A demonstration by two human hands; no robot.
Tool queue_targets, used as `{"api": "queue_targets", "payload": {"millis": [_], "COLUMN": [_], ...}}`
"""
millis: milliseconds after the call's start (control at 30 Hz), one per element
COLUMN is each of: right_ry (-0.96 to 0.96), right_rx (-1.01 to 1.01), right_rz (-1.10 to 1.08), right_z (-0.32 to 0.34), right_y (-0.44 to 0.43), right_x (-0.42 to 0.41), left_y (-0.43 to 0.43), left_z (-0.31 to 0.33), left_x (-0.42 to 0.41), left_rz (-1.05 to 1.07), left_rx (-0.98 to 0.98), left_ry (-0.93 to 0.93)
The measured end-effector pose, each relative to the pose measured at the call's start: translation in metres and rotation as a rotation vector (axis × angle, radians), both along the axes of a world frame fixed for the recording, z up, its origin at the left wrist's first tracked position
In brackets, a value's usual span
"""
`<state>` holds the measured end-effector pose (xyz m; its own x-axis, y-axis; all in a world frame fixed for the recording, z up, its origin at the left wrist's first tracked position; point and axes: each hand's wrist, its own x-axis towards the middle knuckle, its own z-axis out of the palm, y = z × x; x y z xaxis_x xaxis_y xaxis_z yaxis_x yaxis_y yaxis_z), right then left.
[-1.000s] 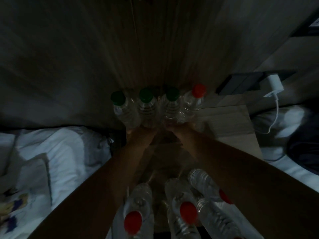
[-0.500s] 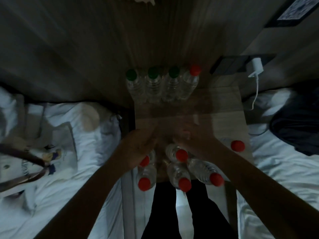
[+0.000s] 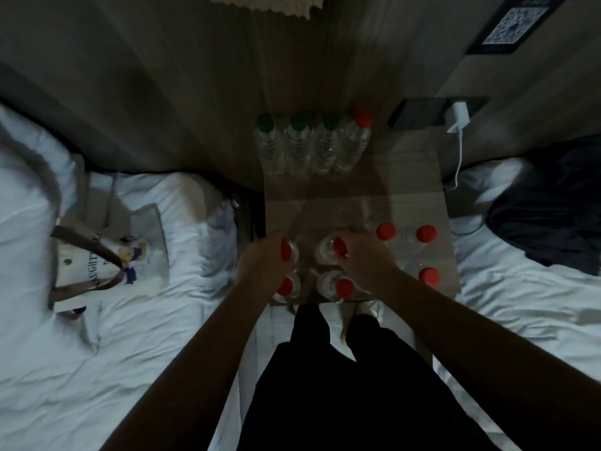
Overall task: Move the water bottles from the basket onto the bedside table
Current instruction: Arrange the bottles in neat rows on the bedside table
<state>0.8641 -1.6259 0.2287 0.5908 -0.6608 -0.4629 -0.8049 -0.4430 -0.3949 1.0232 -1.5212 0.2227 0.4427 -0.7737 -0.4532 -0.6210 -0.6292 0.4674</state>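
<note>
Both hands drew back, apparently gripping bottles on bedside table (image 3: 413, 190).

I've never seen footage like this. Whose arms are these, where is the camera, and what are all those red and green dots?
There is no machine here: a person wears a wide-angle camera on the head, looking down. The left hand and right hand reach among clear plastic water bottles with red caps standing at the near edge of a light wooden bedside table. The dots are caps seen from above. Each hand seems to close on bottles, though the dim light hides the grip. At the table's back stand three green-capped clear bottles and one red-capped one. White beds lie on either side.
</note>
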Motion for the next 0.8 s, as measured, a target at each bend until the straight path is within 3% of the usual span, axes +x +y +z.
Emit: {"api": "queue_targets", "payload": {"millis": [400,800], "right_ry": [0.033,-0.018], "right_rx": [0.025,-0.017], "right_rz": [-0.005,-0.009], "right_z": [-0.01,-0.007], "right_y": [-0.012,-0.068], "right_x": [0.003,0.066], "left_y": [0.003,-0.074], "left_z": [-0.007,0.006], "left_x": [0.011,0.067], "left_rz": [0.002,0.02], "left_rx": [-0.082,-0.055], "left_ry": [-0.031,-0.033]}}
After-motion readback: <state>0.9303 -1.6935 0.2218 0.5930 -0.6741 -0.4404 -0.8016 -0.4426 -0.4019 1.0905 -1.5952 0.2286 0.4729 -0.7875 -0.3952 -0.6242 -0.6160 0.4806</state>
